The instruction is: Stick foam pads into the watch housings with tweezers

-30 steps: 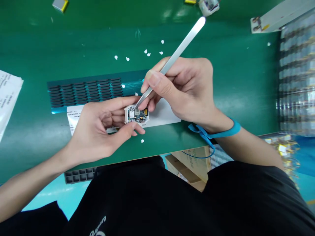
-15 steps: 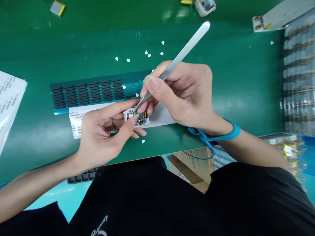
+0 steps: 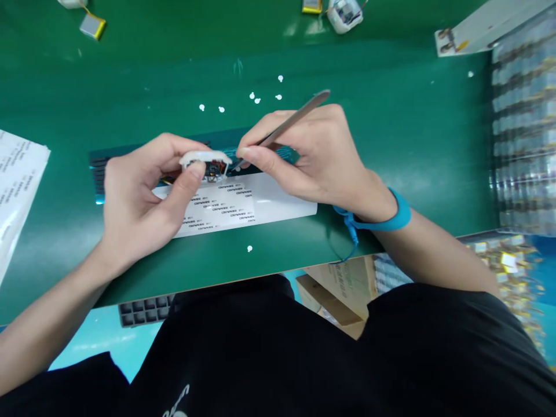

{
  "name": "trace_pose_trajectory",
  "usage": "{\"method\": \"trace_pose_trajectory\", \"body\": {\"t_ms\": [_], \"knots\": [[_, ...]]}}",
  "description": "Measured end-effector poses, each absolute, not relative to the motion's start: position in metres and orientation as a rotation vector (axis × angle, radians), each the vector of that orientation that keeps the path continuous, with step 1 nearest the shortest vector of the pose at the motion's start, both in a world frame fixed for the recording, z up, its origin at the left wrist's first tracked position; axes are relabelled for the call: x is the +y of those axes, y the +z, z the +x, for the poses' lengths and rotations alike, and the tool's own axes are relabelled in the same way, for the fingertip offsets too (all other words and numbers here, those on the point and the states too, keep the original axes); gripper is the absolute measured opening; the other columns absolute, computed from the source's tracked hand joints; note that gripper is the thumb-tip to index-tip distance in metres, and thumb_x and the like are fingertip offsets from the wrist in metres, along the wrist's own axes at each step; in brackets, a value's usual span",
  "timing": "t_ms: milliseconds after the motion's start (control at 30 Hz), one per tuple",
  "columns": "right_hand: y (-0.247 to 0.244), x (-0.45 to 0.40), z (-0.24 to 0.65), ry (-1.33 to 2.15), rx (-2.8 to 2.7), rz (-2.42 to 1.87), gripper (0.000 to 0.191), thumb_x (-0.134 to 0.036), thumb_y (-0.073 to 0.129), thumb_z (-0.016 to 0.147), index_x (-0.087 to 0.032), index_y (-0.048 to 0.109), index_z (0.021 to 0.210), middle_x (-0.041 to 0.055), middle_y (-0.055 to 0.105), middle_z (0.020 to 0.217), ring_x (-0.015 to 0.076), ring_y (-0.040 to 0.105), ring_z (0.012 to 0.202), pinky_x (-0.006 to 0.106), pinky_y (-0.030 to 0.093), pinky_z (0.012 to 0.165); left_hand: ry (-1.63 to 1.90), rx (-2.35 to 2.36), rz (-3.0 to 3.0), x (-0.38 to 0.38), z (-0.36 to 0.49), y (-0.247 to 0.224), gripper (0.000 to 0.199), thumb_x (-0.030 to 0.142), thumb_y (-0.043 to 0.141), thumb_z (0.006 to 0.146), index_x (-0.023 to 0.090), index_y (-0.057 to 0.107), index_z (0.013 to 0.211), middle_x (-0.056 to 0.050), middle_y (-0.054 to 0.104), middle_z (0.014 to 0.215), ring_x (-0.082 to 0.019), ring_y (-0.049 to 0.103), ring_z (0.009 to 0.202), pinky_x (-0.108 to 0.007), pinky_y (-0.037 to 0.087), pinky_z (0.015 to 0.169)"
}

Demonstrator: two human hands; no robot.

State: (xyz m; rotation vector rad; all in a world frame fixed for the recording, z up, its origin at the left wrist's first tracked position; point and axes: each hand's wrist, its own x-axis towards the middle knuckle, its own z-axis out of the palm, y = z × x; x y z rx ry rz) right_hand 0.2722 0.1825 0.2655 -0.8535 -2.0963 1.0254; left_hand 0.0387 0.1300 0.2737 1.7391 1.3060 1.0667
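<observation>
My left hand (image 3: 143, 194) grips a small white plastic housing (image 3: 207, 156) with a circuit board and wires inside, the thumb pressed at its open side. The housing is tilted on edge above the printed white sheet (image 3: 217, 205). In my right hand (image 3: 304, 156) are metal tweezers (image 3: 297, 117), held like a pen between thumb and fingers. Their tips point down-left, close to the housing's right end; whether they touch it or hold anything I cannot tell. Beneath both hands lies a blue film strip (image 3: 169, 139) with black pads, partly hidden by my left hand.
Several small white stickers (image 3: 257, 101) dot the green table (image 3: 391, 127). Farther back lie a battery (image 3: 92, 26) and another white housing (image 3: 345, 14). Clear trays (image 3: 521, 139) are stacked at right. A blue wrist strap (image 3: 397, 214) with a cord circles my right wrist.
My left hand has moved left and up with the housing and tipped it on edge. The tweezers have come out of the housing and now lean lower, beside its right end.
</observation>
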Motion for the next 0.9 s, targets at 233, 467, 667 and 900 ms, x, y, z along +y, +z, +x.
{"method": "trace_pose_trajectory", "body": {"t_ms": [233, 467, 667, 900], "knots": [[0.252, 0.199, 0.284, 0.753, -2.362, -0.716, 0.042, -0.047, 0.057, 0.112, -0.027, 0.075, 0.08, -0.0018, 0.082, 0.096, 0.019, 0.077, 0.089, 0.037, 0.061, 0.088, 0.764, 1.193, 2.152, 0.14, 0.032, 0.26, 0.017, 0.032, 0.07, 0.095, 0.03, 0.083, 0.105, -0.008, 0.076, 0.1, -0.033, 0.07, 0.097, -0.047, 0.052, 0.09], [0.245, 0.197, 0.28, 0.459, -2.183, -0.688, 0.025, -0.03, 0.061, 0.111, -0.028, 0.08, 0.094, -0.0037, 0.085, 0.106, 0.0183, 0.078, 0.083, 0.036, 0.06, 0.077, 0.825, 1.183, 2.309, 0.145, 0.037, 0.244, 0.018, 0.028, 0.062, 0.098, 0.027, 0.078, 0.105, -0.007, 0.067, 0.086, -0.032, 0.068, 0.094, -0.045, 0.051, 0.088], [0.254, 0.202, 0.28, 0.413, -1.991, -0.701, 0.016, -0.038, 0.066, 0.107, -0.033, 0.081, 0.104, -0.0025, 0.086, 0.099, 0.0185, 0.076, 0.077, 0.037, 0.063, 0.079, 0.94, 1.041, 1.985, 0.127, 0.047, 0.274, 0.014, 0.027, 0.068, 0.098, 0.031, 0.081, 0.101, -0.006, 0.077, 0.09, -0.03, 0.069, 0.089, -0.047, 0.051, 0.078], [0.262, 0.178, 0.274, 0.325, -1.954, -0.571, 0.017, -0.024, 0.07, 0.104, -0.03, 0.082, 0.115, 0.0003, 0.085, 0.098, 0.0211, 0.079, 0.077, 0.039, 0.064, 0.076, 1.214, 1.191, 0.85, 0.139, 0.037, 0.295, 0.017, 0.014, 0.07, 0.09, 0.022, 0.081, 0.08, -0.01, 0.079, 0.099, -0.022, 0.069, 0.081, -0.033, 0.051, 0.06]]}}
